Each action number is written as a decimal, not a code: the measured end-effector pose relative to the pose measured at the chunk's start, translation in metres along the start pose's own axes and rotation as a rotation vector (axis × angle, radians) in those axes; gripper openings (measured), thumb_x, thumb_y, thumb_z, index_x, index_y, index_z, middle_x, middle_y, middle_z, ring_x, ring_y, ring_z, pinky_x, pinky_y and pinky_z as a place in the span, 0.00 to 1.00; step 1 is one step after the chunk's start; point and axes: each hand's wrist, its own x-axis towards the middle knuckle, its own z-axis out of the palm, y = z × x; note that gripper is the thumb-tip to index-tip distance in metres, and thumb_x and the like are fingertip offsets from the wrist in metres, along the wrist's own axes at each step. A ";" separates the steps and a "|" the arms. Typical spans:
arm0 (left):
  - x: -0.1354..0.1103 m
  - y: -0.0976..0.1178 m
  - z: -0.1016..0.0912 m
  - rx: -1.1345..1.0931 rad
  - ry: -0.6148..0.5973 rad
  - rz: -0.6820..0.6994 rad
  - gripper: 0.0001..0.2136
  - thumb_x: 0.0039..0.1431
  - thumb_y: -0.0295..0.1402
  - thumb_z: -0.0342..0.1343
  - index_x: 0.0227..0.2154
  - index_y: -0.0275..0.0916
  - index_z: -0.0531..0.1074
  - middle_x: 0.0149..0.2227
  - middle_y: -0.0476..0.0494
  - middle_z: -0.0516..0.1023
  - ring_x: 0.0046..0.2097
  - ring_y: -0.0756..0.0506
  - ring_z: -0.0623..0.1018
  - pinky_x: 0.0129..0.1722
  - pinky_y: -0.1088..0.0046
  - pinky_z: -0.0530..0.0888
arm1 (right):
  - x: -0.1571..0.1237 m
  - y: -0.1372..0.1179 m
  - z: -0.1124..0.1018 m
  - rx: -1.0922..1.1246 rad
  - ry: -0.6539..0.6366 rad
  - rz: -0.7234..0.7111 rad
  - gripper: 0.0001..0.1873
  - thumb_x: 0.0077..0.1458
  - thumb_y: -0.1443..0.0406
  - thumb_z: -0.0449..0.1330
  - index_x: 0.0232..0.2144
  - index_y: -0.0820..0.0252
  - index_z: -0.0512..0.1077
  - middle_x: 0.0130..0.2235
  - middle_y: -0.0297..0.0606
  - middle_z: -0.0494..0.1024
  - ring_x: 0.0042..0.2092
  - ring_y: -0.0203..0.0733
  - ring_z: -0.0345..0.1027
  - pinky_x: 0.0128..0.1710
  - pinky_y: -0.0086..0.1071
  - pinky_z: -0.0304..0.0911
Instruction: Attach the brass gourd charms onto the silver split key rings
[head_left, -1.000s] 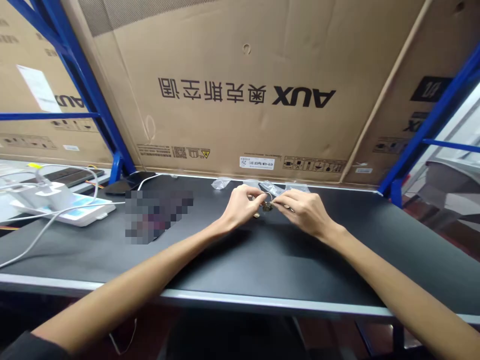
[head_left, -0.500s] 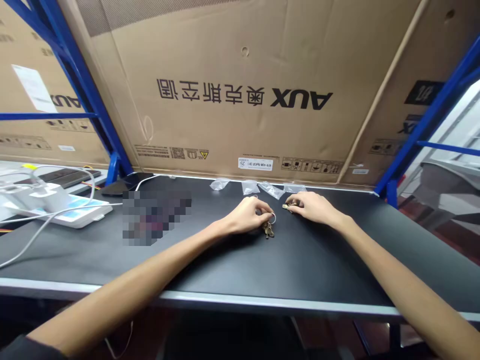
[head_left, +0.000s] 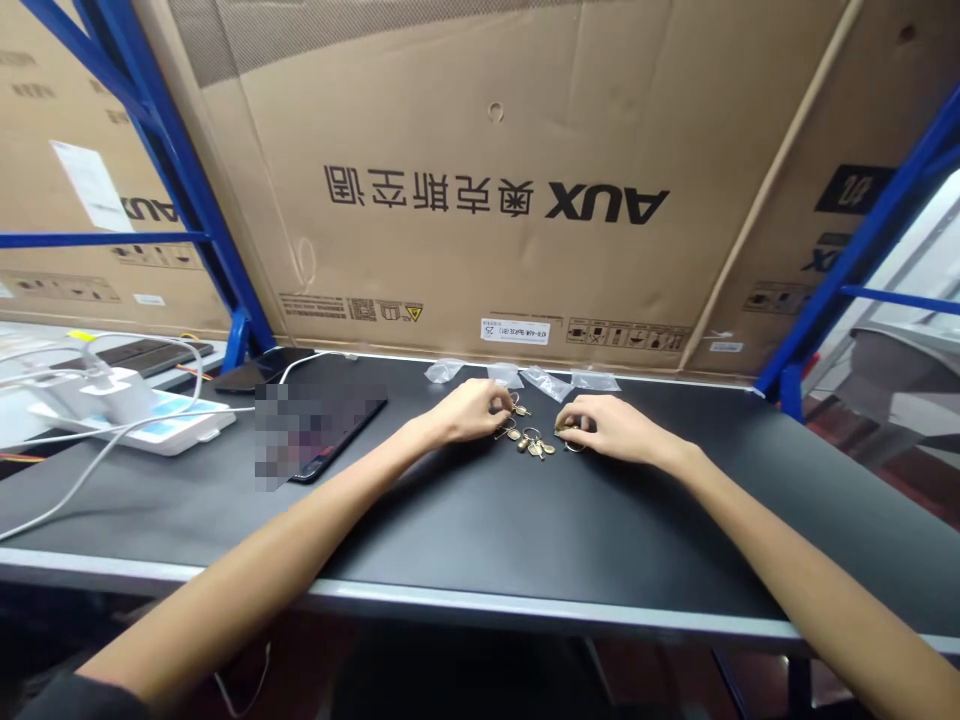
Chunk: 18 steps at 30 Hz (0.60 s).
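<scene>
Brass-coloured keys on a thin metal ring lie on the black tabletop between my two hands. My left hand is closed, its fingertips pinched at a ring with small keys. Another ring with a key shows just past those fingertips. To the right, my right hand is closed too, thumb and fingers pinching a key ring; the keys on it are mostly hidden by the fingers.
Several clear plastic bags lie along the back edge, before a large cardboard box. A dark tablet-like device, partly pixelated, is at left. Beyond it are a white power strip and cables. Blue metal posts flank the tabletop.
The keys that hung from my left hand now lie on the tabletop. My left hand has moved left to other keys. My right hand has shifted slightly down and left.
</scene>
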 end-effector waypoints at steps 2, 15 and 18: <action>-0.001 0.000 -0.004 -0.053 -0.106 0.004 0.08 0.53 0.29 0.56 0.30 0.39 0.81 0.30 0.45 0.80 0.31 0.46 0.76 0.34 0.72 0.70 | 0.000 0.003 -0.002 0.000 -0.002 0.020 0.13 0.62 0.55 0.58 0.39 0.53 0.80 0.38 0.36 0.81 0.36 0.40 0.73 0.36 0.32 0.65; 0.004 -0.030 -0.004 0.202 0.223 -0.421 0.18 0.61 0.34 0.47 0.17 0.37 0.70 0.22 0.40 0.74 0.27 0.45 0.72 0.30 0.69 0.62 | 0.002 0.045 -0.004 -0.199 0.121 0.589 0.28 0.68 0.50 0.43 0.31 0.56 0.77 0.36 0.45 0.82 0.40 0.52 0.76 0.35 0.35 0.60; 0.002 -0.032 0.005 0.265 0.114 -0.426 0.16 0.61 0.35 0.49 0.22 0.36 0.75 0.28 0.34 0.79 0.33 0.40 0.77 0.33 0.68 0.67 | 0.003 0.047 0.007 -0.237 0.037 0.602 0.26 0.67 0.52 0.46 0.30 0.57 0.78 0.37 0.48 0.82 0.41 0.55 0.77 0.36 0.37 0.62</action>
